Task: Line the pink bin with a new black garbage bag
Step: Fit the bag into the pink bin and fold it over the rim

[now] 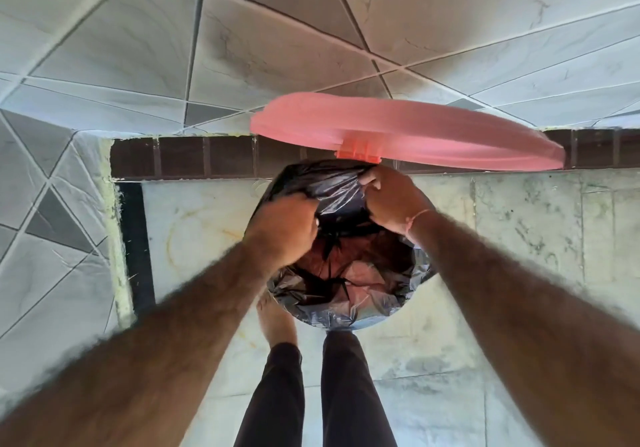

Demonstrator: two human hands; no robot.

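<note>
The left hand [284, 228] is clenched on a gather of the black bag [322, 187] at the far left of the bin's mouth, knuckles up, seemingly so the film can be drawn outward over the edge; the right hand [391, 201], with a thin thread at the wrist, pinches the same stretch of plastic just to the right, close under the hinge [358, 152], and the film between the two hands looks pulled taut, which suggests they are spreading it to fold it over the far rim; the two hands are near each other but apart. The bag already lies turned over the near rim [332, 318], crumpled and shiny, and its body sags into the bin, where pink shows through the thin plastic at the bottom [356, 277]; the bin itself stands on the pale floor [485, 239] against the wall, just beyond the person's legs. The pink lid [398, 128] is swung up and back toward the tiled wall [173, 48], leaving the mouth open for both hands; the far edge seems the last part left to seat.
</note>
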